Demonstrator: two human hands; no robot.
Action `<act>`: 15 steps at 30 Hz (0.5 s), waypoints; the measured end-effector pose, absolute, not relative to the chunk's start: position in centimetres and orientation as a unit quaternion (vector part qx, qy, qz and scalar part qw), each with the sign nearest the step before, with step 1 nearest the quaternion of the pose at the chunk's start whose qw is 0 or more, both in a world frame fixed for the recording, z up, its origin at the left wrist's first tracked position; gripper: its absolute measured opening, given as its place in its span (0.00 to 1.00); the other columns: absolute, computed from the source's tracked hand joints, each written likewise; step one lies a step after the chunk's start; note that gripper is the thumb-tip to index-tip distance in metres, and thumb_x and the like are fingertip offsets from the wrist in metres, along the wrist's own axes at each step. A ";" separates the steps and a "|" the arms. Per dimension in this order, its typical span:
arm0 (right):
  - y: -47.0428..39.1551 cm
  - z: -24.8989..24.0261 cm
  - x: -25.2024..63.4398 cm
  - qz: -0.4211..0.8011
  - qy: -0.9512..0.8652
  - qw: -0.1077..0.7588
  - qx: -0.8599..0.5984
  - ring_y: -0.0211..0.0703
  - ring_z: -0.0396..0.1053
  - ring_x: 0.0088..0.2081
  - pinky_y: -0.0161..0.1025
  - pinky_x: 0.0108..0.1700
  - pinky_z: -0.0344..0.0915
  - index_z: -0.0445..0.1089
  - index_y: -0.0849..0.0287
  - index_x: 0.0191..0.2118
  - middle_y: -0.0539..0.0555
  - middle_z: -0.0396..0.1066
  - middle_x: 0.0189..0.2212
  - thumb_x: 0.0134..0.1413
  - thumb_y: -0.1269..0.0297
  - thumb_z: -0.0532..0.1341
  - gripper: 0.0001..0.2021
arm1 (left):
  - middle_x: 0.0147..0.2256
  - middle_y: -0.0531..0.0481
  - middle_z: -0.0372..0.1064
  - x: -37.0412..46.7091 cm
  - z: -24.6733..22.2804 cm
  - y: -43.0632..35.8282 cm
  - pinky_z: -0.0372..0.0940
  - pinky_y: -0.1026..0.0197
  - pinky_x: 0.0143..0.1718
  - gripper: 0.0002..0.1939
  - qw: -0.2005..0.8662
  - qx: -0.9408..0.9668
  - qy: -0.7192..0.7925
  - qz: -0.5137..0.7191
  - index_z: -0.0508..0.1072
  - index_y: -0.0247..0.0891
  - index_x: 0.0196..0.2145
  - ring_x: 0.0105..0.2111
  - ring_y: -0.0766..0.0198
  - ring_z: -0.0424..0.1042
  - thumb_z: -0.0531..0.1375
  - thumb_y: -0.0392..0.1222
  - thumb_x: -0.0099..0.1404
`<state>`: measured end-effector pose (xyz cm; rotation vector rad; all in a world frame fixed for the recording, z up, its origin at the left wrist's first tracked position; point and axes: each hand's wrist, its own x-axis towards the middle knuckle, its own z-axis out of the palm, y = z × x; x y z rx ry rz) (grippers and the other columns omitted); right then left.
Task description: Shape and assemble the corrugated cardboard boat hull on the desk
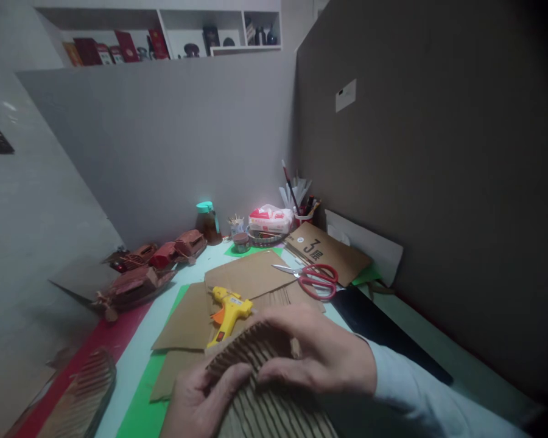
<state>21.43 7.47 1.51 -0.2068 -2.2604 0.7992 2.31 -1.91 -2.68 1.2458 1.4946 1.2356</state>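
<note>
A corrugated cardboard piece with dark ridges fills the bottom centre, bent into a curve at its far end. My left hand grips its left edge, thumb on the ridged face. My right hand curls over the top end with its thumb pressed on the ridges; some fingers are hidden behind it. Just beyond lies a yellow glue gun with an orange trigger, on flat cardboard sheets. Red-handled scissors rest to the right of it, blades pointing left.
Brown boat-like models stand at left. Another ridged piece lies lower left. A lidded jar, tissue pack and pen cup line the back. A dark flat strip lies right, beside a brown partition.
</note>
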 end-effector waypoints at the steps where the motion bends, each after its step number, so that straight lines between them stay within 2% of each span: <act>1: 7.7 1.9 21.9 0.312 -0.874 0.360 -0.094 0.39 0.71 0.30 0.33 0.32 0.68 0.74 0.64 0.45 0.53 0.77 0.33 0.56 0.67 0.68 0.11 | 0.36 0.52 0.82 2.3 -3.0 -1.7 0.68 0.62 0.41 0.18 0.416 0.483 0.586 0.500 0.83 0.45 0.37 0.39 0.55 0.76 0.67 0.58 0.55; 3: 8.2 2.7 22.9 0.301 -0.859 0.397 -0.122 0.38 0.68 0.28 0.33 0.30 0.66 0.75 0.64 0.41 0.52 0.76 0.31 0.56 0.72 0.66 0.06 | 0.46 0.47 0.80 2.5 -3.7 -1.2 0.68 0.58 0.47 0.22 0.431 0.477 0.562 0.520 0.81 0.43 0.41 0.48 0.51 0.75 0.70 0.57 0.51; 5: 8.5 3.3 24.0 0.275 -0.837 0.454 -0.133 0.39 0.68 0.31 0.35 0.33 0.66 0.75 0.65 0.40 0.54 0.75 0.32 0.58 0.75 0.63 0.05 | 0.52 0.44 0.76 3.0 -4.3 -0.6 0.67 0.57 0.51 0.25 0.446 0.483 0.535 0.531 0.79 0.42 0.44 0.54 0.50 0.71 0.72 0.54 0.49; 9: 7.8 3.2 25.5 0.202 -0.824 0.524 -0.080 0.45 0.68 0.38 0.45 0.43 0.66 0.78 0.60 0.41 0.57 0.76 0.36 0.64 0.70 0.59 0.09 | 0.57 0.39 0.71 4.2 -4.4 0.1 0.69 0.52 0.50 0.29 0.472 0.493 0.504 0.530 0.73 0.44 0.54 0.53 0.49 0.72 0.67 0.55 0.57; 11: 6.7 2.6 25.7 0.160 -0.828 0.534 -0.060 0.45 0.66 0.41 0.46 0.46 0.66 0.79 0.57 0.41 0.55 0.77 0.40 0.64 0.69 0.61 0.08 | 0.61 0.41 0.66 4.4 -3.6 -0.3 0.61 0.48 0.59 0.25 0.411 0.526 0.514 0.538 0.73 0.48 0.54 0.60 0.49 0.65 0.64 0.55 0.61; 13: 5.4 2.0 25.6 0.123 -0.833 0.537 -0.053 0.45 0.66 0.42 0.47 0.49 0.65 0.79 0.56 0.40 0.53 0.77 0.41 0.65 0.68 0.62 0.07 | 0.62 0.49 0.64 4.3 -2.4 -1.1 0.49 0.47 0.65 0.18 0.316 0.550 0.543 0.550 0.76 0.53 0.51 0.64 0.51 0.57 0.61 0.53 0.64; 14: 4.7 1.8 25.5 0.112 -0.836 0.534 -0.052 0.45 0.67 0.41 0.48 0.51 0.65 0.79 0.54 0.40 0.52 0.78 0.40 0.66 0.66 0.61 0.07 | 0.62 0.52 0.64 4.3 -1.8 -1.6 0.49 0.49 0.65 0.17 0.290 0.546 0.551 0.561 0.76 0.56 0.50 0.64 0.52 0.57 0.61 0.54 0.64; 15: 4.1 1.6 25.3 0.108 -0.842 0.526 -0.052 0.44 0.69 0.40 0.49 0.52 0.65 0.78 0.53 0.40 0.52 0.78 0.39 0.66 0.64 0.60 0.08 | 0.62 0.54 0.65 4.2 -1.3 -2.1 0.53 0.52 0.64 0.18 0.296 0.535 0.544 0.575 0.76 0.58 0.50 0.64 0.52 0.59 0.61 0.57 0.63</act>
